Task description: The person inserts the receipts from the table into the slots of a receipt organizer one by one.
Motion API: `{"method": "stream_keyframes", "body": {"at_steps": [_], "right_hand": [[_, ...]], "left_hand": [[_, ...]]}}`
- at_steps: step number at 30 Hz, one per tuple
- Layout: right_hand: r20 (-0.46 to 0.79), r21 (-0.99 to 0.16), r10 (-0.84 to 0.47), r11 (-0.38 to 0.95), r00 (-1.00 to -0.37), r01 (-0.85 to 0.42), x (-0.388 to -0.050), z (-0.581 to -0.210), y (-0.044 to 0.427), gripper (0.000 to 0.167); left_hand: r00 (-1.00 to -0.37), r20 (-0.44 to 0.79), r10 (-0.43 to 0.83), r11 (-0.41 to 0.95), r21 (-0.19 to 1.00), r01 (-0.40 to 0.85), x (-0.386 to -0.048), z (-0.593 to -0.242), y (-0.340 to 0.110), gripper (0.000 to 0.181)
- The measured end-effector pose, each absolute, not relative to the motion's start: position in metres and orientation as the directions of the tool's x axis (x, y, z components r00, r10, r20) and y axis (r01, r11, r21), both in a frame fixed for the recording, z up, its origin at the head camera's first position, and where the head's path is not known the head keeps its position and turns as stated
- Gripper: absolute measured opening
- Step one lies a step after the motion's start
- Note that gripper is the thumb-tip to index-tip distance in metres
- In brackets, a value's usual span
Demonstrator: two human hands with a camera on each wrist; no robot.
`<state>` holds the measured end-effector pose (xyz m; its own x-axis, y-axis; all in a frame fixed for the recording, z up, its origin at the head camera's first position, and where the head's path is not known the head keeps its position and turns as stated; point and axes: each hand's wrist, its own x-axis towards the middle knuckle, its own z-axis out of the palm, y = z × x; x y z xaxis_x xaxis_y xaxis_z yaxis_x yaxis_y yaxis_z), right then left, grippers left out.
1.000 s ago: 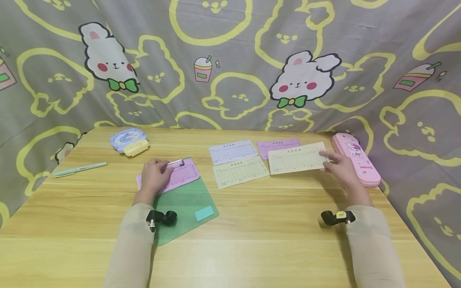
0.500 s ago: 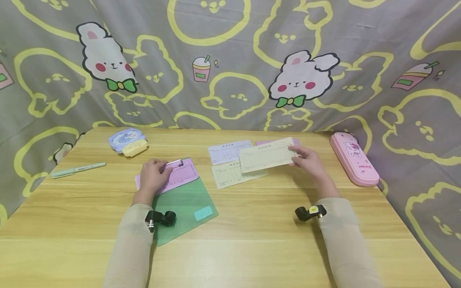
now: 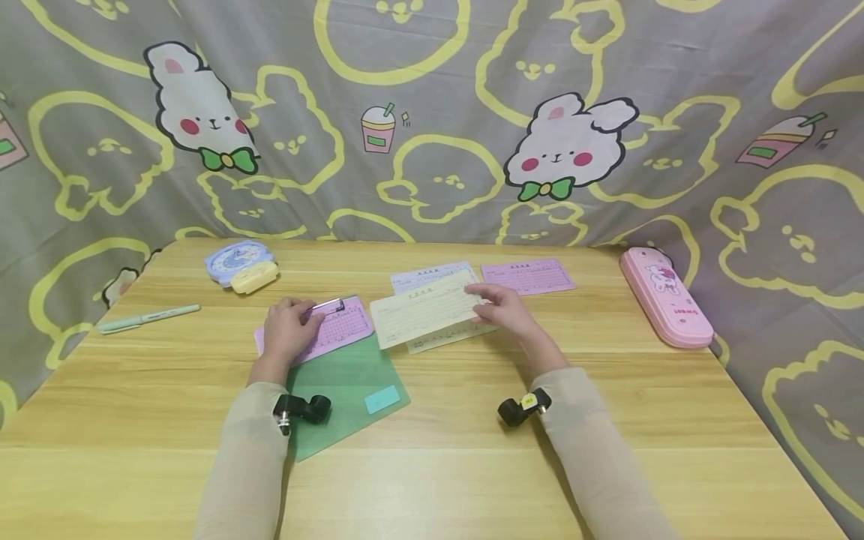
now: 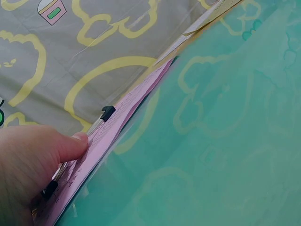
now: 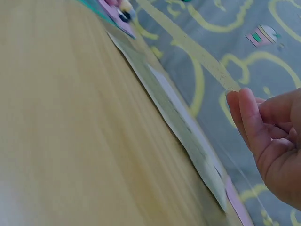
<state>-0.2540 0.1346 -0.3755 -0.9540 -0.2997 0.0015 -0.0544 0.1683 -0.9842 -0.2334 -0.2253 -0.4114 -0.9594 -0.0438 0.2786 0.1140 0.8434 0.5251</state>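
Note:
A pale yellow slip (image 3: 427, 309) is pinched at its right end by my right hand (image 3: 508, 311), raised above another yellow slip (image 3: 451, 339) and a bluish-white slip (image 3: 412, 280) on the table. In the right wrist view, thumb and fingertips (image 5: 249, 106) meet on its edge. My left hand (image 3: 286, 330) lies on pink slips (image 3: 340, 328) at the top of a green clipboard (image 3: 337, 409). The left wrist view has the thumb (image 4: 73, 147) against the metal clip (image 4: 96, 126); the other left fingers are mostly hidden.
Behind and to the right lies a pink slip (image 3: 533, 277), then a pink pencil case (image 3: 664, 296). A green pen (image 3: 150, 319) and a blue and yellow clock-like object (image 3: 239, 262) are at the left. A patterned curtain (image 3: 432, 97) hangs behind the table.
My right hand has carried the yellow slip leftward, from beside the pencil case to over the bluish-white and yellow slips, uncovering the pink one. My left hand has stayed on the clipboard.

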Motion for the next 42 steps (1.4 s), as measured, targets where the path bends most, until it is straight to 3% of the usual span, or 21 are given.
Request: {"method": "stream_keyframes", "body": {"at_steps": [14, 30, 42], "right_hand": [[-0.086, -0.971, -0.363, 0.24, -0.928, -0.004, -0.246, -0.388, 0.063, 0.036], [-0.149, -0.981, -0.365, 0.172, -0.919, 0.091, -0.239, -0.393, 0.013, 0.031], [-0.118, -0.989, -0.389, 0.125, -0.914, 0.075, -0.238, -0.399, -0.011, 0.032]], "left_hand": [[-0.966, 0.255, -0.048, 0.847, 0.522, 0.096, -0.232, -0.409, -0.224, 0.036], [-0.968, 0.25, -0.034, 0.866, 0.49, 0.096, -0.233, -0.408, -0.224, 0.037], [-0.964, 0.265, 0.001, 0.906, 0.407, 0.113, -0.232, -0.406, -0.224, 0.038]]}}
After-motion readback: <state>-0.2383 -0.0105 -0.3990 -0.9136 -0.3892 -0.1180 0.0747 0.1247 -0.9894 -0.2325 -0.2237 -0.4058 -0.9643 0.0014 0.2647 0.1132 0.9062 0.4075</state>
